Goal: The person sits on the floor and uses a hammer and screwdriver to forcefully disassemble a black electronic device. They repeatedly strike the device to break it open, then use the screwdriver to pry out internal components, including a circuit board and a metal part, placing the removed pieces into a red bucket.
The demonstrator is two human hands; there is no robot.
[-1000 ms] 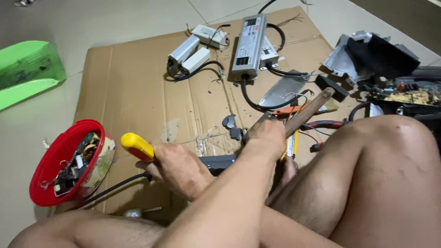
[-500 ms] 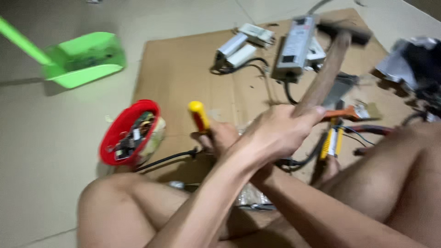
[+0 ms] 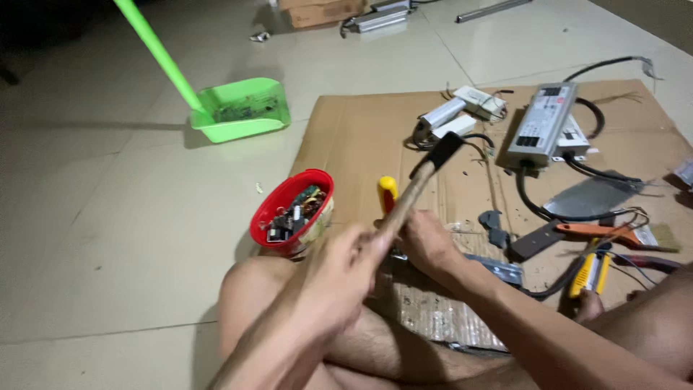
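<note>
I sit on the floor with my legs folded around a sheet of cardboard [image 3: 354, 137]. My left hand [image 3: 346, 260] grips the wooden handle of a hammer [image 3: 422, 177], whose dark head is raised just above and right of a screwdriver. My right hand [image 3: 427, 242] holds that yellow-handled screwdriver [image 3: 388, 191] upright, tip down on the cardboard near a grey metal part [image 3: 498, 269]. The tip is hidden by my hands.
A red bowl [image 3: 285, 198] of small electronic parts stands by my left knee. A green dustpan [image 3: 242, 108] lies further left on the tiles. On the cardboard lie a grey power supply box [image 3: 541, 126], white boxes [image 3: 455, 115], orange-handled pliers [image 3: 595, 231] and a yellow tool [image 3: 590, 274].
The view has swung left. My left hand brought the hammer from far right back over the screwdriver, and my arms no longer cross. My right hand still holds the screwdriver.
</note>
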